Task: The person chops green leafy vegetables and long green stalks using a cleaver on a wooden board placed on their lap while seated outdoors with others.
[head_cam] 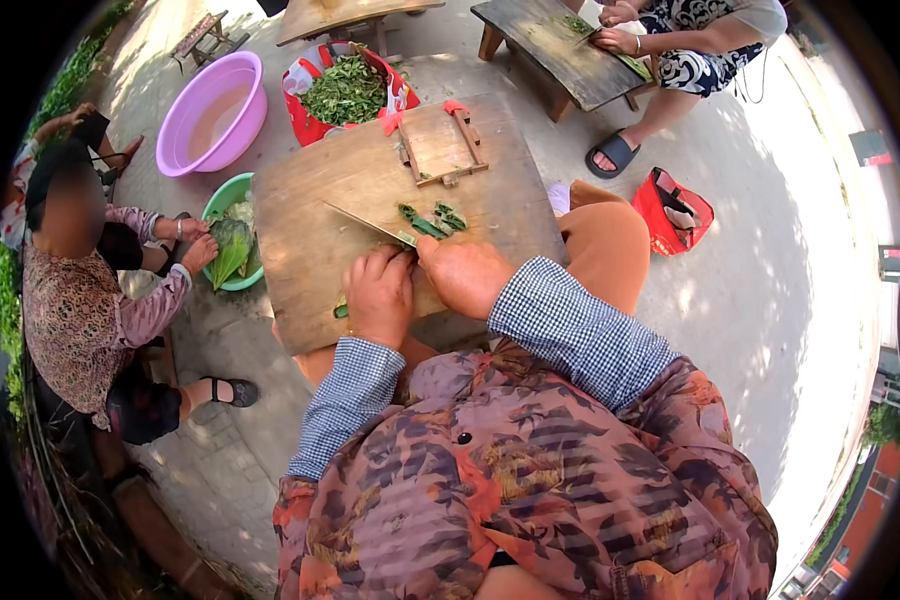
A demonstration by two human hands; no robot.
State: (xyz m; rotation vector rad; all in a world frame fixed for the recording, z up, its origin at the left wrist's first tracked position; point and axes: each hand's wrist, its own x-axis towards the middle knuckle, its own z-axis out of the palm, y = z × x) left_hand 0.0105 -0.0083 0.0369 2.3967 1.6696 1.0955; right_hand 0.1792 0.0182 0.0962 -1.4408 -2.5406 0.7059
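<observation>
My right hand (461, 274) grips the handle of a kitchen knife (367, 223). Its blade points up and left across a wooden board (307, 195). Close beside it, my left hand (381, 292) presses down on a bundle of green leaves (340, 310); only one end shows past the fingers, and the rest is hidden. Just beyond the knife lie several cut pieces of rolled dark green leaf (427, 223). Further up the board rests a small wooden frame (444, 178) with red material on two of its ends.
Beyond the board stands a red bag (345, 90) full of chopped greens. Left are a purple basin (210, 112) and a green basin (229, 191), where a person (82, 322) handles leaves. Another person's hands (616, 37) cut greens at a low table (547, 52). A red bag (675, 214) sits right.
</observation>
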